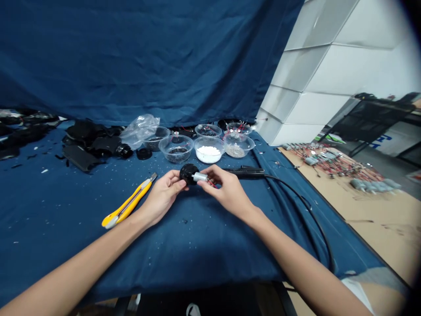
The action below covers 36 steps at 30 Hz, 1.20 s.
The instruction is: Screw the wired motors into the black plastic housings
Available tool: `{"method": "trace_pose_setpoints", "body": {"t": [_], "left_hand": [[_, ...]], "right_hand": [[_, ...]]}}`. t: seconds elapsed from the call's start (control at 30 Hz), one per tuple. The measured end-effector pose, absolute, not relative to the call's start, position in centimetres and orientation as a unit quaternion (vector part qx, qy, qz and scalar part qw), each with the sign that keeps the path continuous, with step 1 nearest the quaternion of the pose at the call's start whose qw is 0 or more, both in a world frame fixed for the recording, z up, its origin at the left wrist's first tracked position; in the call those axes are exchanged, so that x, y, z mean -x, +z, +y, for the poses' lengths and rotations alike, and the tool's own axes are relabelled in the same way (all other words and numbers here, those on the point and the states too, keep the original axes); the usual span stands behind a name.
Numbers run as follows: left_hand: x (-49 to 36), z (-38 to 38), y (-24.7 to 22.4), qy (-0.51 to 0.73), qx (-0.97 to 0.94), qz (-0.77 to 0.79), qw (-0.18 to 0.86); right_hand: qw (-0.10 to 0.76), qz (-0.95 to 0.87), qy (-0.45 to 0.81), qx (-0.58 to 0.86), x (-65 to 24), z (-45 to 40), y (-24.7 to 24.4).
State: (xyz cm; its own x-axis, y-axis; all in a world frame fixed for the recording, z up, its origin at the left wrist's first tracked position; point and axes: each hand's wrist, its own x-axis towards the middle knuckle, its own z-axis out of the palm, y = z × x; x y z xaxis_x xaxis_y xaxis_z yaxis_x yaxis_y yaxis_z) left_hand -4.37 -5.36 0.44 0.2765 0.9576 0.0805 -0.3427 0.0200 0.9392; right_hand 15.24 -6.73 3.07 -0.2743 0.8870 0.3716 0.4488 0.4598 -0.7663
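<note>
My left hand [165, 193] grips a round black part [188, 174] between thumb and fingers, above the blue cloth. Close on its right, my right hand [226, 188] pinches a small silver motor [200, 177] with red wires at its rear. The motor's front end points at the round part and meets or nearly meets it; the exact contact is too small to tell. A yellow utility knife [129, 203] lies to the left of my left hand. Behind my right hand rests a black handheld tool [248, 173] with a cable.
Clear bowls hold white pieces [209, 153], dark screws [178, 153] and small metal parts [235, 151]. Black housings [82, 153] and a plastic bag [140, 131] are at the back left. The black cable [307, 206] curves down the right side. Wired motors [375, 185] lie on cardboard at right.
</note>
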Motion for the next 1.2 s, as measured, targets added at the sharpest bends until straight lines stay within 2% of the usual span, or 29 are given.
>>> {"method": "trace_pose_setpoints", "body": {"t": [0.2, 0.4, 0.97, 1.2], "left_hand": [[4.6, -5.5, 0.0, 0.506, -0.478, 0.34, 0.633], [4.6, -5.5, -0.4, 0.479, -0.451, 0.327, 0.679], [4.6, -5.4, -0.7, 0.45, -0.434, 0.354, 0.696], [4.5, -5.8, -0.5, 0.461, -0.42, 0.348, 0.7]], "right_hand": [[0.378, -0.801, 0.156, 0.437, -15.0, -7.0, 2.6], [0.368, -0.812, 0.097, 0.443, -14.9, -7.5, 2.7], [0.34, -0.831, 0.114, 0.425, -15.0, -7.1, 2.1], [0.411, -0.798, 0.106, 0.428, -14.6, -7.0, 1.8]]}}
